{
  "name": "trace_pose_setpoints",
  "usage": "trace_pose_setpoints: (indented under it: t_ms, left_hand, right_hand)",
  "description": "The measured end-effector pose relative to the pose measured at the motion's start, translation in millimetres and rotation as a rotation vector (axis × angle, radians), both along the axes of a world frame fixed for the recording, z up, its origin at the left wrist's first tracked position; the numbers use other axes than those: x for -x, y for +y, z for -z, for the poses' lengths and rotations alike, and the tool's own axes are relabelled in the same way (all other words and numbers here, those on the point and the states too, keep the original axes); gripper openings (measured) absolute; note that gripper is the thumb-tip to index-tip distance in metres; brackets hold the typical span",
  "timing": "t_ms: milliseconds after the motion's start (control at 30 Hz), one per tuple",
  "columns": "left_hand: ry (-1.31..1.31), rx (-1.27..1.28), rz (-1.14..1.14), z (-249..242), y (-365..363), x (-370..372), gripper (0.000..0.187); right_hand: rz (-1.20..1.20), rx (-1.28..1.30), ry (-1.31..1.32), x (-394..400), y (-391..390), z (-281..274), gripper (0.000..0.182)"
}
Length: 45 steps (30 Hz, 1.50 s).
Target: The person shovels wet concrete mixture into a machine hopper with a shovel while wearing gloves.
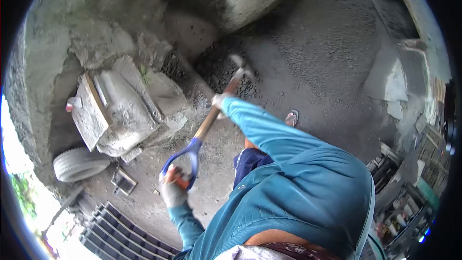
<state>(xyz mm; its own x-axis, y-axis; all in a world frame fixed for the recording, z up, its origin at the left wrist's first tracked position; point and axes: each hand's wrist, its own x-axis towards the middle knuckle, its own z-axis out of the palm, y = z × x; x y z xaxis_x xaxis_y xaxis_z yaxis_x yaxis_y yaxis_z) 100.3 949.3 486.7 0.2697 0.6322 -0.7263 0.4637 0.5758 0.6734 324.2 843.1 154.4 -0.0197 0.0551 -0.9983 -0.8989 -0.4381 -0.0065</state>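
Observation:
Both my hands are on a shovel (208, 124) with a wooden shaft and a blue D-shaped handle. My left hand (174, 187), in a pale glove with bare fingertips showing, is wrapped around the grip of that handle. Farther along, my right hand (220, 103), also pale-gloved, is closed around the shaft. The shovel's metal head (242, 67) is at the dark gravel pile (216, 65) and smeared by motion, so its outline is unclear. My right sleeve crosses the view just above my legs.
A rough concrete wall rises at the left and top. Beside it stand a board (89, 113) and cement-crusted slabs, with a tyre (81, 164) below. Ridged dark stacks (125, 236) lie at lower left. My sandalled foot (291, 118) stands on the gritty floor.

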Motion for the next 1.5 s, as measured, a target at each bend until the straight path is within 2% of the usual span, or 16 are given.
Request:
trace_pose_setpoints:
  t_ms: [133,200,333,400,467,533,600,700,767,900,1000,1100,1267,1367,1400,1500]
  left_hand:
    - [-0.133,-0.073,-0.074,-84,-13,13,0.013]
    - [-0.103,-0.311,-0.154,-116,-35,9,0.018]
    - [-0.324,-0.431,0.765,-166,-48,29,0.021]
    - [-0.047,-0.469,1.099,-186,-55,20,0.056]
    - [-0.096,-0.977,1.332,-224,-166,-42,0.069]
    - [-0.275,-0.757,1.824,-235,-204,-86,0.063]
    - [-0.623,-0.884,1.881,-223,-272,-116,0.044]
    - [-0.737,-1.117,1.778,-204,-322,-160,0.012]
    - [-0.745,-1.170,1.530,-159,-330,-178,0.033]
    - [-0.501,-0.374,1.271,-70,-329,-220,0.067]
    - [-0.583,0.498,1.084,-10,-324,-267,0.050]
    - [-0.593,0.683,1.041,17,-332,-329,0.032]
    - [-0.271,0.631,0.677,111,-310,-400,0.040]
    - [-0.048,0.460,0.492,164,-258,-381,0.050]
    - [-0.167,0.799,0.548,218,-190,-345,0.055]
    - [0.216,0.267,0.207,222,-91,-238,0.051]
  right_hand:
    - [-0.262,-0.588,-0.439,33,-11,-59,0.040]
    - [-0.048,-0.641,-0.372,39,-17,-118,0.036]
    - [0.645,-0.602,0.060,65,-51,-158,0.024]
    - [0.743,-0.525,0.036,62,-116,-175,0.020]
    - [0.828,-0.535,0.107,53,-196,-177,0.020]
    - [0.882,-0.525,-0.056,47,-280,-168,0.017]
    - [1.237,-0.352,0.125,17,-407,-135,0.028]
    - [1.502,-0.224,-0.187,3,-501,-106,0.011]
    - [1.722,-0.224,-0.343,-3,-561,-86,0.007]
    - [1.984,-0.145,-0.594,-27,-647,-143,0.016]
    - [1.994,-0.156,-0.919,-43,-687,-195,0.016]
    - [2.046,-0.058,-0.942,-82,-714,-222,0.017]
    - [1.926,-0.083,-0.991,-173,-670,-212,0.012]
    - [1.794,-0.254,-0.825,-215,-607,-97,0.008]
    - [1.736,-0.109,-0.651,-228,-560,-76,0.005]
    - [1.439,-0.104,-0.265,-208,-369,42,0.012]
